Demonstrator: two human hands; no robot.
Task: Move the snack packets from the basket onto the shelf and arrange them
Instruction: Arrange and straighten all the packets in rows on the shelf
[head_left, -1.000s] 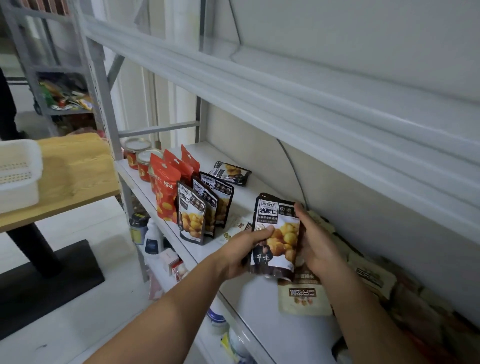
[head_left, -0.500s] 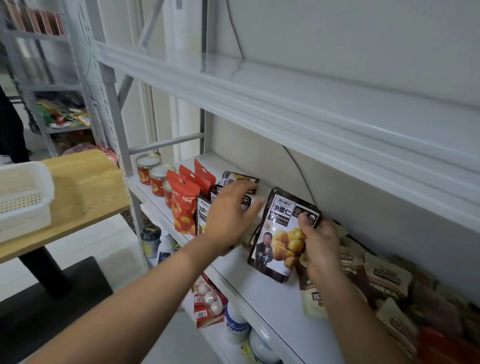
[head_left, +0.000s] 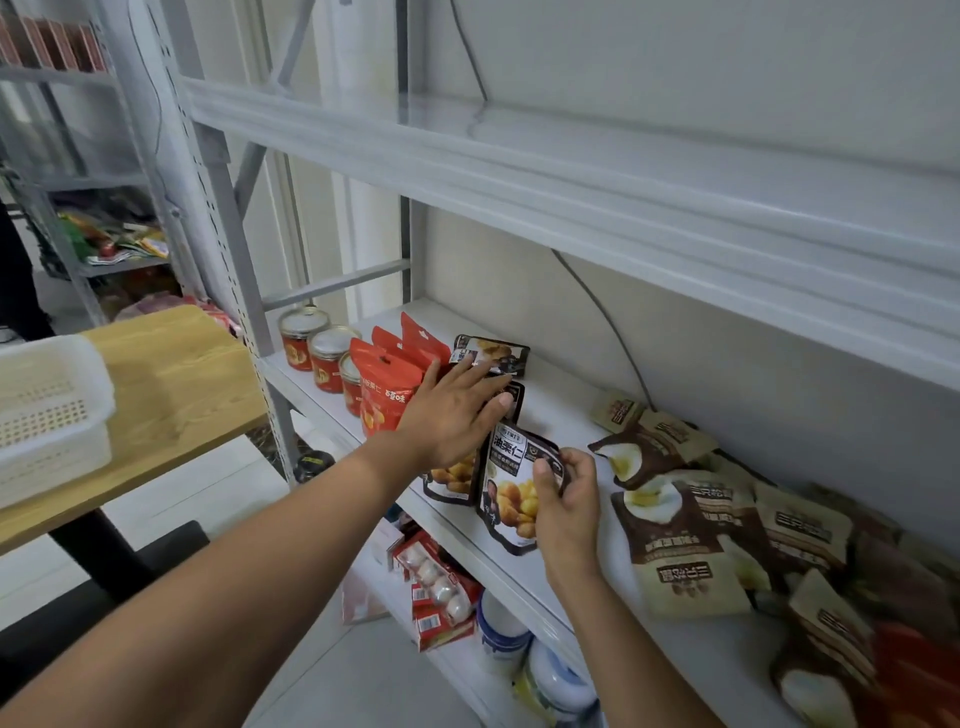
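Stocking: my right hand (head_left: 563, 499) is pinching a chestnut packet (head_left: 511, 483) by its top on the shelf (head_left: 561, 410) while my open left hand (head_left: 452, 415) is bracing the standing row (head_left: 451, 477); easing it in flush seems best.

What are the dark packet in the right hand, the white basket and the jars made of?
Dark packet: glossy plastic film, likely; printed, shiny, creased. Basket: matte white moulded plastic; perforated walls. Jars: probably glass, with shiny metal lids; blurred.
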